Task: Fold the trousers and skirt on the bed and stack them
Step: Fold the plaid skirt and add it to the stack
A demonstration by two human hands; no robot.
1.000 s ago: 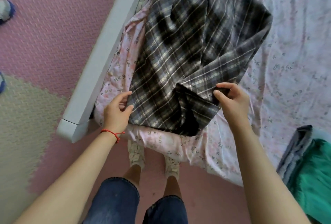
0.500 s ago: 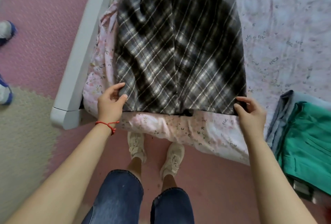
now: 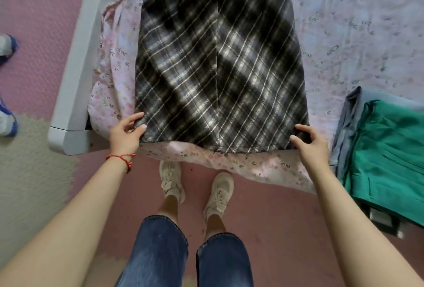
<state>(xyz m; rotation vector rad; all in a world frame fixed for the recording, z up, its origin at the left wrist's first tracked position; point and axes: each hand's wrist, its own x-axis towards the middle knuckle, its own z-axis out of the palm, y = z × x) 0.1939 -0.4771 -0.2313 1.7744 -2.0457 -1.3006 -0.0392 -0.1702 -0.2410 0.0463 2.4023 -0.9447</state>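
A dark plaid skirt [image 3: 218, 64] lies spread flat on the bed, its hem along the near edge. My left hand [image 3: 125, 133] pinches the skirt's near left corner between thumb and fingers. My right hand [image 3: 309, 143] grips the near right corner with curled fingers. At the right edge of the bed lies a pile with green trousers [image 3: 390, 153] on top of a grey-blue garment [image 3: 348, 116].
The bed has a pale floral sheet [image 3: 355, 34] that hangs over the near edge. A white bed frame [image 3: 75, 75] runs along the left side. My feet in beige shoes [image 3: 195, 185] stand on the pink floor mat. Other shoes [image 3: 6, 84] lie at far left.
The skirt went from a bunched, partly folded state to spread flat. My right hand moved right and drew the corner outward; my left hand stayed on the left corner.
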